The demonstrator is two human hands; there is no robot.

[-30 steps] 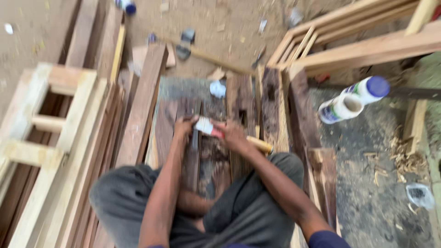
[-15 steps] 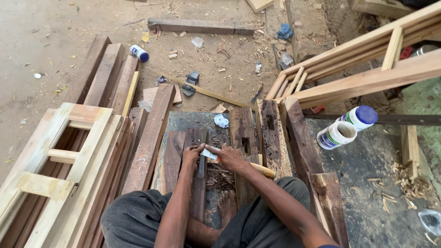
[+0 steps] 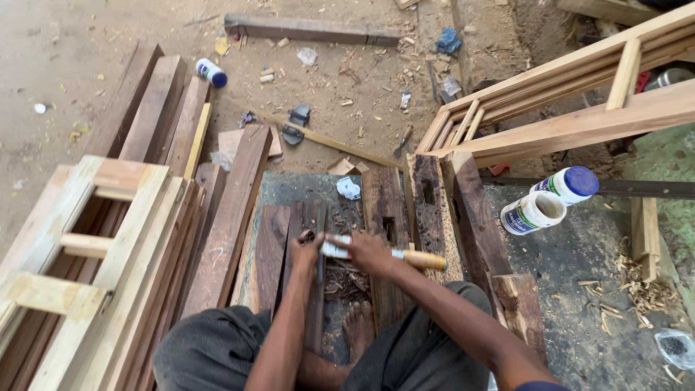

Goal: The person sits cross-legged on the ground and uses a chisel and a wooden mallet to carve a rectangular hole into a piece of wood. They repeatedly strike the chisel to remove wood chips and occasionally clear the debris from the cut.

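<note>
My left hand [image 3: 305, 250] curls shut on a dark wood strip [image 3: 316, 289]; at its 3 o'clock, my right hand [image 3: 371, 252] grips a wooden-handled chisel [image 3: 416, 258].

Both hands [image 3: 340, 250] close together, fingers [image 3: 311, 246] curled, forearms converging.

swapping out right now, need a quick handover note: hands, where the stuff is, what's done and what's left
Left hand: fingers on the thin dark wood strip, steadying it on edge.
Right hand: closed on a small white piece pressed against the strip; a wooden-handled tool lies under the wrist.
Strip rests on dark planks in front of the seated person; shavings by the bare foot. Two white jars to the right, one open.
Done: some wood removed, judging by shavings. Left: cannot tell how much.
</note>
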